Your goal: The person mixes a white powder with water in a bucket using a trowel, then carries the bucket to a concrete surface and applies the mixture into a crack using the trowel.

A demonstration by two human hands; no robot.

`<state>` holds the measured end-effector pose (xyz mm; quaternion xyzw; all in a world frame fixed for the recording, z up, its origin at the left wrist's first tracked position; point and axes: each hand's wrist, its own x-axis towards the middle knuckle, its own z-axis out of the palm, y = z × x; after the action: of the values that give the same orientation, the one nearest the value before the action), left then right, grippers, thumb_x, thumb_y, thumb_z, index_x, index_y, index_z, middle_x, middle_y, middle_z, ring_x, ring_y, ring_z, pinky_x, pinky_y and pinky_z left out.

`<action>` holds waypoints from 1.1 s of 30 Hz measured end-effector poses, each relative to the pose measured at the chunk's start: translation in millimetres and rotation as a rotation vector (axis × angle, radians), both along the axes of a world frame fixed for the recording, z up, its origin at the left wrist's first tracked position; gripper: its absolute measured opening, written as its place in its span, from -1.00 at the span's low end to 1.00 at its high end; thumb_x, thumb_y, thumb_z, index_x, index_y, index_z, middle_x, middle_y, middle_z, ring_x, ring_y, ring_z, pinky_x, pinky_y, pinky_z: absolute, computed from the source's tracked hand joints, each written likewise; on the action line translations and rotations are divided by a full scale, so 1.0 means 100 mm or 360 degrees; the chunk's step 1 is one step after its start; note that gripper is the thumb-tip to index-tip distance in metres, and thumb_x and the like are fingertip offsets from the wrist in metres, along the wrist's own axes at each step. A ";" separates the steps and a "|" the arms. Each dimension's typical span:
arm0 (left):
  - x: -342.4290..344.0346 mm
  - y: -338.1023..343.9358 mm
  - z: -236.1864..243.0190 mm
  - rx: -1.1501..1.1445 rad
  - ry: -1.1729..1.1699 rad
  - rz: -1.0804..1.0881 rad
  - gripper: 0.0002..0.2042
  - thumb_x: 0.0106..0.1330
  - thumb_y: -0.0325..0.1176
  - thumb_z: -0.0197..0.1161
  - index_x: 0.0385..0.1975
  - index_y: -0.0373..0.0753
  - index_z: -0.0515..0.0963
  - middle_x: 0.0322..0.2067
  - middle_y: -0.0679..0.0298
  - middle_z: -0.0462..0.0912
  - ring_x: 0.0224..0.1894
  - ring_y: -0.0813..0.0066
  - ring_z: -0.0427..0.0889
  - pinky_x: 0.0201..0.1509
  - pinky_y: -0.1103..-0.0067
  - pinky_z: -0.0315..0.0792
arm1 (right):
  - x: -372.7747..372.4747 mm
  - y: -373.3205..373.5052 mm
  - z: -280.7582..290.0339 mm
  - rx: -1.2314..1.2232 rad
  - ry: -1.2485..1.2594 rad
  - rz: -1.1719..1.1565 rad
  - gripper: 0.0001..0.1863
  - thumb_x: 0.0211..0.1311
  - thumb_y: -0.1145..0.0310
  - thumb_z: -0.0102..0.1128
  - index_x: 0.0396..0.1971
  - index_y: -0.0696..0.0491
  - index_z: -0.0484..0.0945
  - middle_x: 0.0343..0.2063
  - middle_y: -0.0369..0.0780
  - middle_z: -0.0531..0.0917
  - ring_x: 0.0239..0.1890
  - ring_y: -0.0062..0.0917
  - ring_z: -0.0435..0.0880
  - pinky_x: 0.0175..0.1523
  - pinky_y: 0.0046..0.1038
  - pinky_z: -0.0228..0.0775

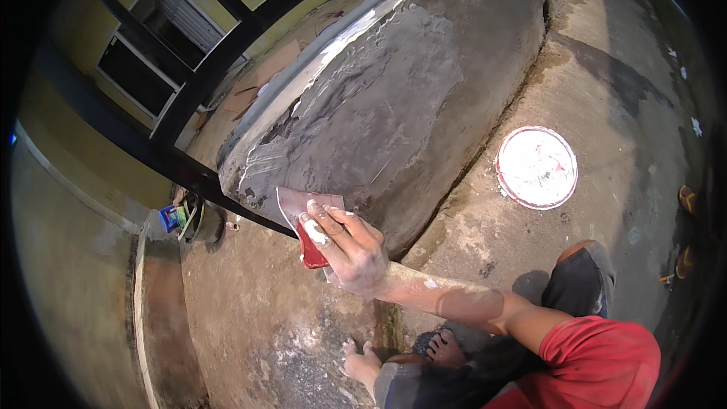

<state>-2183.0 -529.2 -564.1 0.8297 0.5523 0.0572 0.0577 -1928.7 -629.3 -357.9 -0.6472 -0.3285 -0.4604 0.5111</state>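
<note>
My right hand (354, 254) is closed on a putty knife (312, 248) with a red handle and a wide, pale blade. White paste smears the fingers. The blade's edge is at the lower near end of a low grey wall (379, 113), whose face carries a darker, wet-looking patch with ridged streaks. Low in the picture, my left hand (360, 360) shows only in part beside my knee, with whitened fingertips apart and nothing seen in them. To the right of the wall stands a round tub (537, 167) with a red rim, white paste covering its top.
A dark metal frame (204, 68) rises behind the wall on the left. At the far left a grey bucket (206, 223) stands beside a blue and green packet (173, 218). Yellow-strapped footwear (686, 198) lies at the right. My bare foot (445, 348) is below my forearm.
</note>
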 end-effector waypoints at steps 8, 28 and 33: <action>-0.06 0.00 0.07 -0.0068 0.0033 0.0071 -0.37 0.11 -0.04 0.57 0.23 -0.04 0.66 0.20 0.16 0.70 0.19 0.04 0.68 0.41 0.21 0.36 | 0.90 -0.68 0.45 0.0396 0.0080 -0.0340 -0.44 0.02 0.61 0.39 0.13 0.24 0.65 0.09 -0.01 0.73 0.06 -0.14 0.75 0.06 -0.30 0.67; 0.00 -0.02 0.12 -0.0114 -0.0015 0.0068 -0.42 0.14 -0.07 0.56 0.19 -0.07 0.68 0.19 0.15 0.70 0.17 0.00 0.69 0.52 0.07 0.20 | 2.02 -1.95 -0.53 0.1065 0.0977 -0.0121 -0.74 0.51 0.31 0.24 -0.13 0.25 0.69 -0.35 -0.35 0.71 -0.30 -0.72 0.55 -0.13 -0.53 0.44; -0.02 -0.02 0.07 -0.0054 -0.0090 0.0038 -0.46 0.17 -0.10 0.54 0.16 -0.11 0.70 0.18 0.13 0.71 0.17 -0.02 0.68 0.53 0.09 0.19 | 1.49 -1.17 -0.75 0.0787 0.0959 0.0091 -0.68 0.51 0.42 0.23 0.15 0.19 0.66 -0.15 -0.30 0.77 -0.17 -0.68 0.61 -0.04 -0.52 0.49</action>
<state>-2185.3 -531.3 -557.1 0.8200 0.5612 0.0718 0.0866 -1779.4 -746.0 -433.0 -0.6013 -0.0608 -0.3007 0.7377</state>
